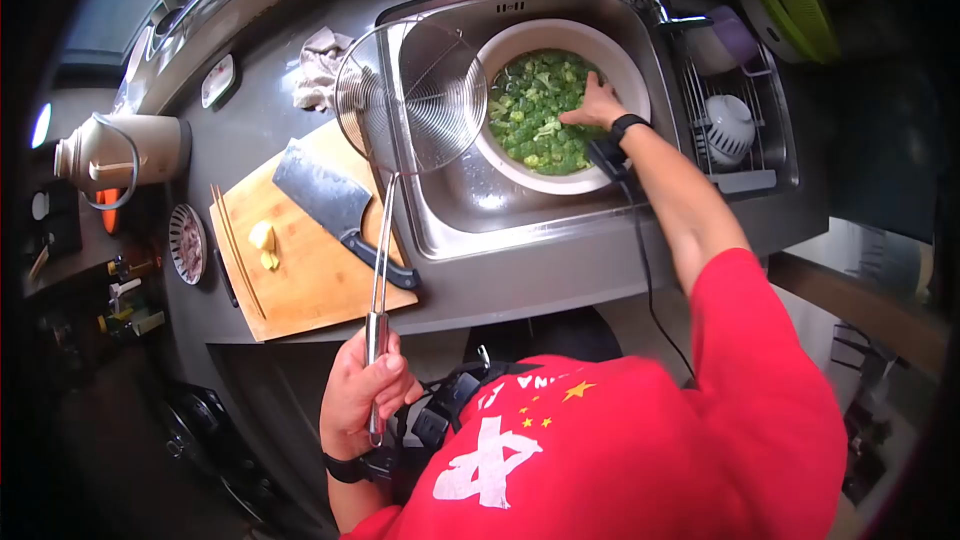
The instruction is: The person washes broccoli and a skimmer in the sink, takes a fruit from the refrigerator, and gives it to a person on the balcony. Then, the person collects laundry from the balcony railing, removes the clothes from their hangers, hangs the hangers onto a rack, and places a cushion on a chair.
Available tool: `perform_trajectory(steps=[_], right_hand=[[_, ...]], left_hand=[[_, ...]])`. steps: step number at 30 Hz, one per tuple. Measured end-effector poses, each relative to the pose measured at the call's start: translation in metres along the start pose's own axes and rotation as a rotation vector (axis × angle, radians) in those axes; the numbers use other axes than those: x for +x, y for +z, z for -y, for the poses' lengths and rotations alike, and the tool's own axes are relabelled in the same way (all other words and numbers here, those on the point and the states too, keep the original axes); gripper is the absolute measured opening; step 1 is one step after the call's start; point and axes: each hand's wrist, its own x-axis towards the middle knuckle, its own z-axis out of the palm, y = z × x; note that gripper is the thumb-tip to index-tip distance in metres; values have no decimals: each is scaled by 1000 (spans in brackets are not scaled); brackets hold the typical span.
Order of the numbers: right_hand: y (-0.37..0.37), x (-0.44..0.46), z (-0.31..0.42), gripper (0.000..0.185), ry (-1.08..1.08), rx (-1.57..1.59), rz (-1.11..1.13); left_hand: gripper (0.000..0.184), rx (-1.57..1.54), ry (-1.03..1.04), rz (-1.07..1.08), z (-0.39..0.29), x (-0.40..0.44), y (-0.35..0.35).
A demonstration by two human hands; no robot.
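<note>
We hold strainer (430, 105) in left hand (368, 380), fingers wrapped round handle; right hand (598, 106), fingers spread, seems to gather broccoli (530, 110) in basin (628, 75) in sink (470, 215). Lifting any out calls for steady, level strainer.

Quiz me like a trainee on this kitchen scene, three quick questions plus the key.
1. True or false: the left hand grips the handle of the wire skimmer.
2. Where does the cleaver lie?
A) in the dish rack
B) on the cutting board
C) under the cloth
3. Fill in: the right hand reaches into a basin of ____.
Key: 1 true; 2 B; 3 broccoli.
</note>
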Motion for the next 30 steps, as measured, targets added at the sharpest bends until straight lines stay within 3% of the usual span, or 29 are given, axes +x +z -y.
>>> perform_trajectory(steps=[1, 2, 5, 9, 11, 12, 14, 17, 21, 22, 23, 25, 27, 28, 30], right_hand=[[14, 7, 12, 135, 26, 113, 15], [10, -14, 42, 136, 97, 101, 63], [22, -43, 76, 110, -202, -97, 85], [22, -56, 62, 89, -742, -475, 123], [13, -37, 38, 68, -803, -611, -27], [15, -15, 27, 68, -811, -617, -31], [31, 24, 9, 48, -596, -210, -109], [-22, 5, 17, 35, -684, 29, -78], [-44, 13, 6, 46, -647, 135, -143], [-31, 27, -3, 68, -637, 55, -188], [-30, 18, -1, 68, -640, 51, -188], [-18, -23, 8, 92, -457, -134, -24], [-7, -51, 21, 102, -431, -315, 275], [-4, -57, 30, 102, -436, -315, 276], [5, -64, 42, 80, -478, -354, 459]], left_hand=[[17, 16, 15, -11, 5, 5, 2], [17, 7, 8, -34, 6, 5, 5], [16, 6, -7, -79, 10, 12, 14], [15, -50, 7, -110, 12, 21, 20], [15, -52, 22, -105, 10, 24, 25], [15, -58, 31, -107, 9, 24, 27], [16, -49, 30, -107, 9, 23, 28], [17, -62, 27, -73, 10, 30, 25], [17, -104, 21, -74, 13, 37, 27], [17, -98, 25, -86, 14, 40, 26], [17, -94, 26, -94, 14, 41, 28], [16, -109, 38, -89, 14, 40, 30], [15, -117, 43, -76, 13, 40, 30], [15, -118, 45, -79, 13, 40, 31], [15, -126, 56, -93, 15, 39, 29]])
